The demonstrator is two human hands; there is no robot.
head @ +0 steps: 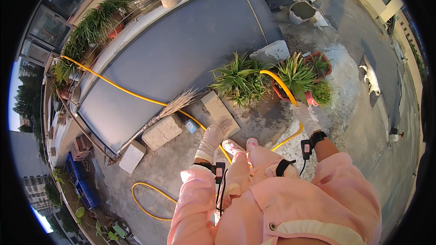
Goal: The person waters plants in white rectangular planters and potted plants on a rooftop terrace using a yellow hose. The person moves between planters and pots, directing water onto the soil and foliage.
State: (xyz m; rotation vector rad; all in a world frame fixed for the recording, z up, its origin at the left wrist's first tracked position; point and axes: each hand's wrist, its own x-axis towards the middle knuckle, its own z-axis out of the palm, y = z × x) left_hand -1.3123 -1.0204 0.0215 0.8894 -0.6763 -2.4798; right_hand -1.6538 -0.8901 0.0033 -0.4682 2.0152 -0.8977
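Observation:
My right hand (304, 117), in a thin whitish glove, grips a yellow hose (280, 82) near its end. That end points left over potted aloe plants (295, 73), and the hose bends down behind my hand towards my feet. My left hand (215, 134), gloved the same way, holds nothing and has its fingers apart. It appears above a flat stone slab (218, 107), beside another stretch of the hose. A larger spiky aloe (238, 78) grows just below the hose end, to its left. Whether water flows from the hose cannot be made out.
A large grey sheet-covered surface (190, 44) spans the upper left, with a straw broom (177, 103) leaning along its edge. Nearby are a rough concrete block (162, 132) and a small blue packet (191, 126). A hose loop (133, 194) lies lower left. A white cat (371, 78) is at right.

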